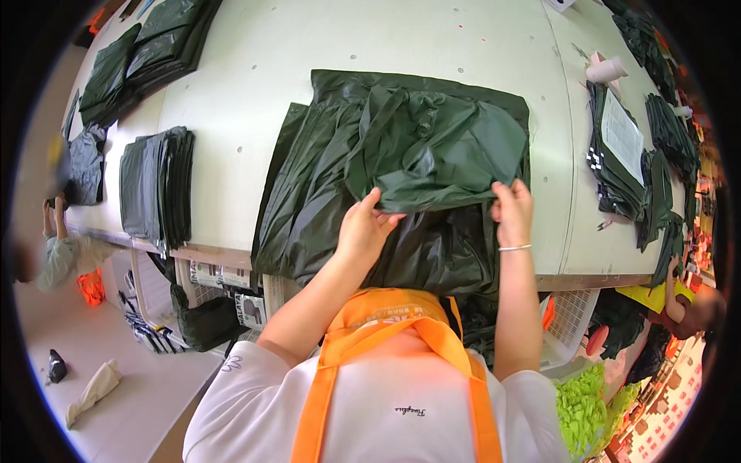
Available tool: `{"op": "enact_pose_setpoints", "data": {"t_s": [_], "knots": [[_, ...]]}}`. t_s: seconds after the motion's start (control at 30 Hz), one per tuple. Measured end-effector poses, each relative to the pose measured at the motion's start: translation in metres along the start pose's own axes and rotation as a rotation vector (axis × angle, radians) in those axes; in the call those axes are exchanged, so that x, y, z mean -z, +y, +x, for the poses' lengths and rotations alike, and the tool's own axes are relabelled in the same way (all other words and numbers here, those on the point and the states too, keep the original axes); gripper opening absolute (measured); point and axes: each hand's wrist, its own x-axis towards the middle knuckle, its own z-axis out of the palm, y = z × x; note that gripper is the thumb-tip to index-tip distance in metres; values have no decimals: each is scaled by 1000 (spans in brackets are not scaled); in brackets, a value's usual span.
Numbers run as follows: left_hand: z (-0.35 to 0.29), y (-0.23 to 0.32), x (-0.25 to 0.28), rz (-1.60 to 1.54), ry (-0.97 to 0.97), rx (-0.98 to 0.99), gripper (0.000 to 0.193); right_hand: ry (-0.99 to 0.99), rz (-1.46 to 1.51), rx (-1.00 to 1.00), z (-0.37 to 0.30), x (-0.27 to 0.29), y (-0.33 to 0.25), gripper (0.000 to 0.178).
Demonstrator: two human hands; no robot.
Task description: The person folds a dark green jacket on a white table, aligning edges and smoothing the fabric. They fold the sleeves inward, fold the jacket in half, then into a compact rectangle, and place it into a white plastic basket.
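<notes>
Dark green, thin, smooth fabric piece [451, 158] lies just beyond both hands, mid-scene, its near edge raised between them. Its near right corner is pinched between the thumb and curled fingers of the right hand [512, 212]. Its near left edge is touched by the left hand [367, 228], whose fingers are loosely bent and partly spread; whether the fabric is gripped there cannot be told. Underneath, a broad layer of darker green, glossy, wrinkled fabric [297, 204] is spread on the white, flat-topped worktable [270, 42] and draped over its near edge. At the left, a neat rectangular stack of dark green, folded cloth [158, 181] is set. At the right, a white, rectangular paper sheet [622, 139] is laid on a dark, folded fabric pile [614, 191].
</notes>
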Motion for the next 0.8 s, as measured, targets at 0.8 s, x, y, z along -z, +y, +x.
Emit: {"op": "enact_pose_setpoints", "data": {"t_s": [0.8], "knots": [[-32, 92, -48, 1638, -92, -557, 24, -836, -569, 287, 56, -26, -32, 21]]}}
